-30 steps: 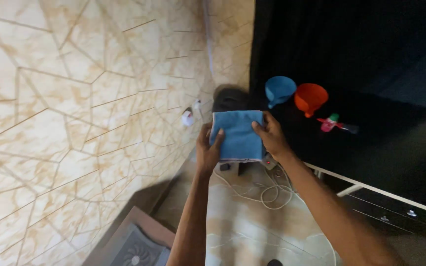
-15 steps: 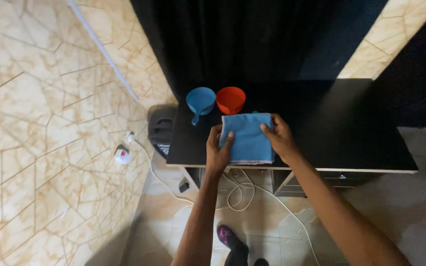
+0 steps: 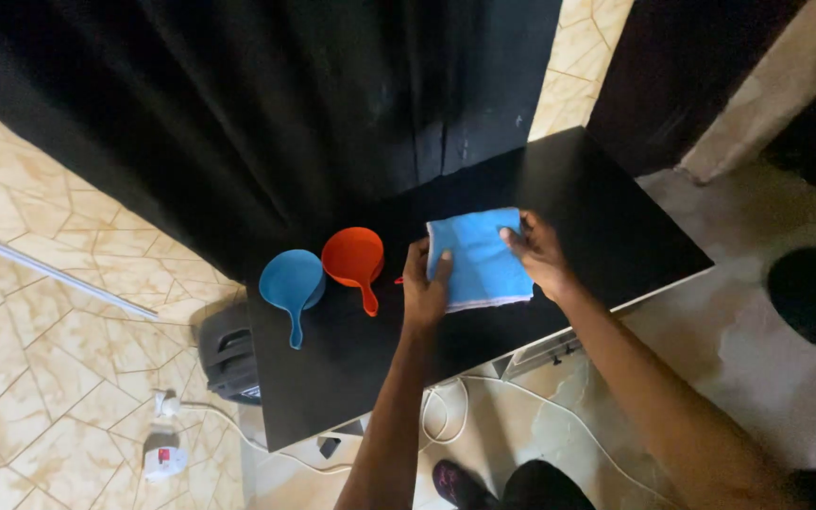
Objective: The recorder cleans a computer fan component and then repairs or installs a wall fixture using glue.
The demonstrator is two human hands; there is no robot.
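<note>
- I see both of my hands on a folded blue cloth point(image 3: 480, 260) that lies flat on the black tabletop point(image 3: 606, 222), near its middle and a little toward the front edge.
- My left hand point(image 3: 424, 288) sits at the cloth's left edge. The fingers are curled, the thumb lies over the top of the fabric, and they pinch that edge.
- My right hand point(image 3: 537, 253) rests on the cloth's right side, near the upper right corner. The fingers are close together and press down on the fabric; I cannot tell whether any of them go under the edge.
- The cloth shows a pale hem along its lower edge, the side nearest me.
- Just left of my left hand is an orange scoop point(image 3: 355, 259) with a short handle that points toward the front of the table.
- Beside it, further left, is a blue scoop point(image 3: 291, 282) of the same shape, its handle also pointing forward. The two bowls are touching or nearly so.
- A small red thing shows between the orange scoop and my left hand; it is too hidden to name.
- Behind the table hangs a dark curtain point(image 3: 266, 104).
- On the tiled floor point(image 3: 40, 378) to the left, a white cable point(image 3: 446, 416) runs under the table, and a dark rounded appliance point(image 3: 227, 354) stands against the table's left end.
</note>
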